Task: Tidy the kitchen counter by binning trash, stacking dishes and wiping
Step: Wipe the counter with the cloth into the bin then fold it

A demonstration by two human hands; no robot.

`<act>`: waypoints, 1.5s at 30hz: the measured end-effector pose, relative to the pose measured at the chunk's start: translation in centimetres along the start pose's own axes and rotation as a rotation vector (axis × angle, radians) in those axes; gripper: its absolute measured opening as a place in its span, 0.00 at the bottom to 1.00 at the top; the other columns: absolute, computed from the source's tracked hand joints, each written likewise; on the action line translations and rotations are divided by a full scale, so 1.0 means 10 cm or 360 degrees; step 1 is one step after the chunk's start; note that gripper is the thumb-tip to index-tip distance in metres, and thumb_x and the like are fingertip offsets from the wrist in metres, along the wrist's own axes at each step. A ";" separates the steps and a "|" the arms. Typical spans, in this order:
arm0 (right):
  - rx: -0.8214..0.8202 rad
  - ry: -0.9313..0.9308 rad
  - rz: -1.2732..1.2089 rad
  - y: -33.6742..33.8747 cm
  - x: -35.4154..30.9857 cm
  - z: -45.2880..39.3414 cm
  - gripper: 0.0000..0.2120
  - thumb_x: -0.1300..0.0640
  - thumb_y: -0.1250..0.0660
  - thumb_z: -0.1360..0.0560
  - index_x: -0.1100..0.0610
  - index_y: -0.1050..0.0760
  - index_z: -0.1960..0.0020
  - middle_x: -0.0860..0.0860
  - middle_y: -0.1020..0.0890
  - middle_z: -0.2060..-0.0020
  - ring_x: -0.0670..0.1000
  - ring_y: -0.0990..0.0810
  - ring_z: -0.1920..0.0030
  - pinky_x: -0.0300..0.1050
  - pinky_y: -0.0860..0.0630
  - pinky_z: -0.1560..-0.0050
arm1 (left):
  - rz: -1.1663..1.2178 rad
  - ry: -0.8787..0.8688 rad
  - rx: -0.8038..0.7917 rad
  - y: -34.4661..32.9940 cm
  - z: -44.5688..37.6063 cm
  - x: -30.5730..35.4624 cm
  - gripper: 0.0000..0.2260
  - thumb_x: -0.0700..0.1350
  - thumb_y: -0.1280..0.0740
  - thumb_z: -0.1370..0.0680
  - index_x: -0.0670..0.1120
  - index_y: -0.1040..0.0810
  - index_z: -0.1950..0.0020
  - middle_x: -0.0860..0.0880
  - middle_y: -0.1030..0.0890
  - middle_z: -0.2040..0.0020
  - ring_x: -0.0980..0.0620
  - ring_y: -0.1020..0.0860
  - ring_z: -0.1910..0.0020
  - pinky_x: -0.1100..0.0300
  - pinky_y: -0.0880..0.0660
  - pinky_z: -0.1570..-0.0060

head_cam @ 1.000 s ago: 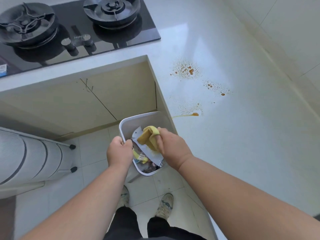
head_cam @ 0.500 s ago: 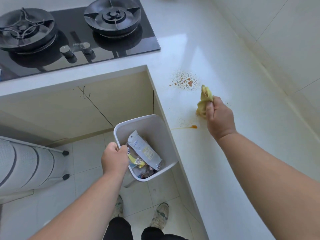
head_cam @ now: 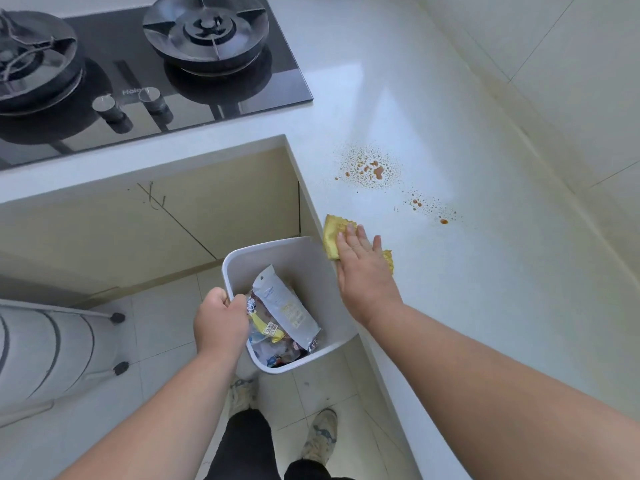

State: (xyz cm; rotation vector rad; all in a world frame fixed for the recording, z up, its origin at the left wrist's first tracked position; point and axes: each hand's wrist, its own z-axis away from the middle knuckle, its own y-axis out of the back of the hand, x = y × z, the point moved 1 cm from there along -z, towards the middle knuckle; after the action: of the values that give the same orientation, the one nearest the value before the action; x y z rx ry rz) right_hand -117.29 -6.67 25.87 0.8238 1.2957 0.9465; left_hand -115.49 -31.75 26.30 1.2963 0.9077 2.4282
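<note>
The white countertop (head_cam: pixel 485 306) runs away from the person along the right side, its near edge passing just right of the white trash bin (head_cam: pixel 304 258). A black gas hob (head_cam: pixel 145 84) sits on the other leg of the counter, far left and well apart from the work.

The bin is held below counter height, its rim just beside the counter edge, with a pale snack wrapper (head_cam: pixel 284 303) and other packets inside. The left hand (head_cam: pixel 221 320) is closed around the bin's left rim.

The right hand (head_cam: pixel 363 271) lies flat, fingers spread, pressing a yellow cloth (head_cam: pixel 334 233) onto the counter right at the edge, next to the bin's far corner.

What the coming wipe turns on is direction — the brown splatter lies beyond the cloth, up and to the right of it. The larger patch of droplets (head_cam: pixel 370 168) is ahead of the fingertips; the smaller trail (head_cam: pixel 429 209) sits further right, ending in one darker drop. Together they string out diagonally, from upper left to lower right. The right hand is plainly the nearer one, and the cloth is not yet touching either patch.

My guess is the stroke should reach out past the stains and draw back toward the edge — the bin waits there.
</note>
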 end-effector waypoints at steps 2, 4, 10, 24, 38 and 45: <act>-0.0035 0.0080 -0.0012 -0.06 -0.12 -0.03 0.27 0.57 0.47 0.13 0.62 0.40 0.16 0.59 0.43 0.14 0.59 0.50 0.13 0.52 0.68 0.18 | 0.0002 -0.0009 -0.0035 0.01 -0.07 0.02 0.13 0.38 0.37 0.21 0.48 0.39 0.60 0.47 0.37 0.65 0.47 0.40 0.65 0.52 0.43 0.65; -0.0081 0.0126 -0.0105 -0.07 -0.30 -0.11 0.26 0.58 0.46 0.13 0.61 0.39 0.16 0.58 0.41 0.15 0.57 0.49 0.13 0.49 0.68 0.18 | -0.0006 -0.0029 -0.0100 0.04 -0.20 0.04 0.13 0.39 0.37 0.21 0.47 0.39 0.60 0.47 0.37 0.65 0.47 0.40 0.66 0.53 0.42 0.65; 0.0106 -0.0559 -0.0880 0.08 -0.75 -0.25 0.17 0.50 0.50 0.15 0.53 0.24 0.40 0.55 0.17 0.45 0.66 0.24 0.30 0.53 0.27 0.39 | -0.0122 -0.0145 -0.0366 0.13 -0.67 0.24 0.14 0.39 0.36 0.21 0.48 0.39 0.61 0.47 0.36 0.65 0.47 0.39 0.65 0.52 0.42 0.64; 0.1188 -0.1442 -0.1769 0.77 -0.35 -0.62 0.13 0.53 0.40 0.19 0.50 0.23 0.60 0.51 0.23 0.64 0.53 0.25 0.61 0.50 0.26 0.57 | -0.0115 -0.0277 -0.0379 0.37 -1.49 0.84 0.13 0.41 0.34 0.23 0.47 0.38 0.62 0.46 0.33 0.66 0.45 0.35 0.66 0.50 0.34 0.64; 0.0325 -0.1105 -0.0461 0.89 0.65 -1.75 0.22 0.53 0.48 0.13 0.54 0.27 0.23 0.59 0.27 0.22 0.67 0.34 0.21 0.58 0.35 0.23 | -0.0111 -0.0208 -0.0112 0.19 -1.76 1.02 0.14 0.41 0.35 0.21 0.47 0.39 0.61 0.46 0.35 0.65 0.45 0.38 0.66 0.51 0.40 0.66; 0.0048 -0.0365 -0.0224 0.50 -0.08 -1.80 0.24 0.62 0.43 0.14 0.61 0.33 0.19 0.58 0.35 0.17 0.57 0.42 0.15 0.53 0.59 0.16 | 0.0027 -0.0136 -0.0104 0.07 -1.68 1.12 0.14 0.40 0.35 0.22 0.48 0.40 0.61 0.48 0.36 0.65 0.46 0.38 0.65 0.52 0.40 0.64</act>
State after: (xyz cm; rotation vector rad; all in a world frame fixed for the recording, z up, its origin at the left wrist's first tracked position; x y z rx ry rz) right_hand -135.71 -5.77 28.77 0.8278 1.1545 0.7008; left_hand -135.59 -33.86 27.21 1.3778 0.7917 2.3739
